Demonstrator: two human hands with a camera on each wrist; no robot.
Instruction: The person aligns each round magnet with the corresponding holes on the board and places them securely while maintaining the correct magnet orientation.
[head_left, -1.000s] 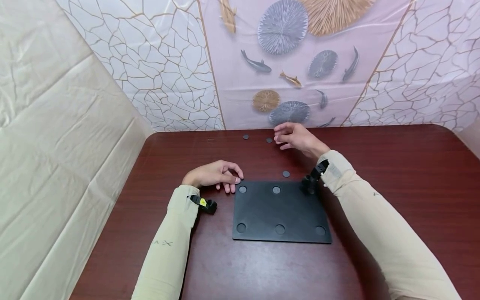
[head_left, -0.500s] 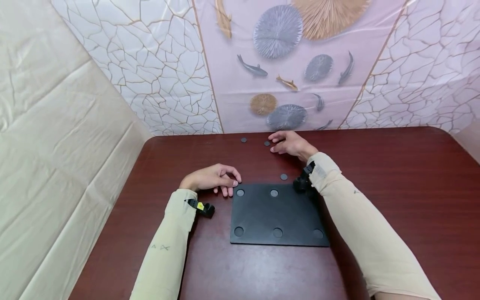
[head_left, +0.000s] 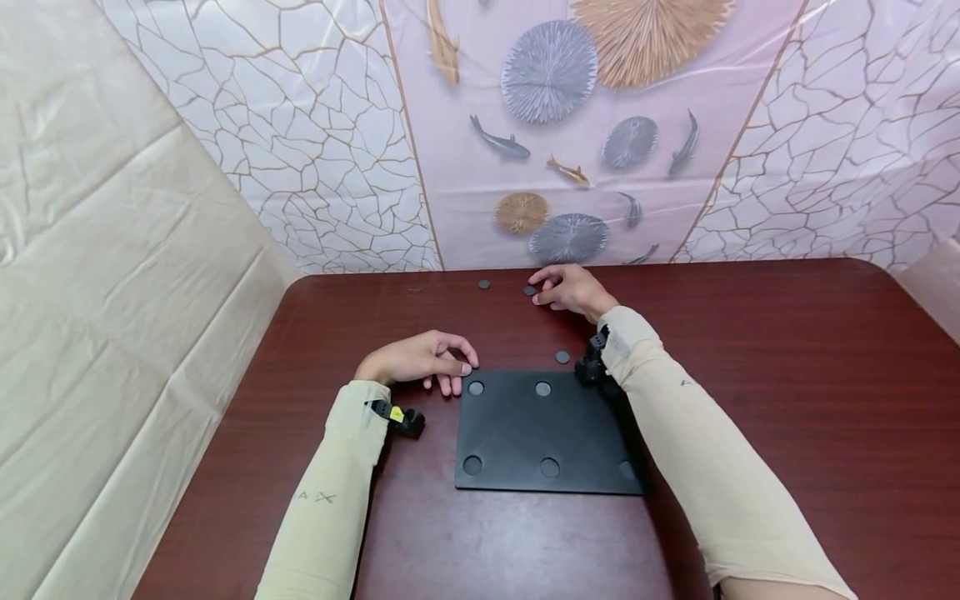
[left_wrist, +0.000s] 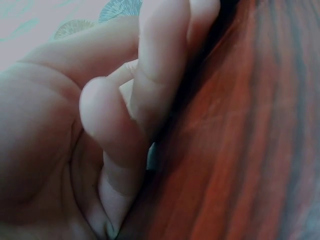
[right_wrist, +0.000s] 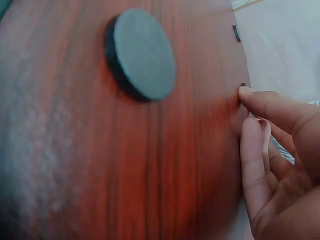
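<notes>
In the head view a flat black board [head_left: 517, 429] with round recesses lies on the table. Two of its top-row circles, one at the left [head_left: 476, 388] and one at the middle [head_left: 543, 388], look lighter than the lower ones. My left hand [head_left: 420, 360] rests at the board's far left corner, thumb tip at its edge and fingers loosely bent. At the table's back my right hand [head_left: 572, 290] has thumb and index finger spread around a small dark disc [head_left: 528, 291], fingertips right at its rim. Another disc [right_wrist: 145, 55] looms large in the right wrist view.
One more small disc [head_left: 483, 284] lies to the left near the back edge of the brown table [head_left: 787, 375]. Behind the table hangs a patterned sheet [head_left: 480, 208]; a plain cream sheet [head_left: 142, 250] borders the left side.
My right hand has moved left and down to the disc near the back edge, its fingertips coming closer around it. The left hand stays at the board's corner. The head view has shifted slightly.
</notes>
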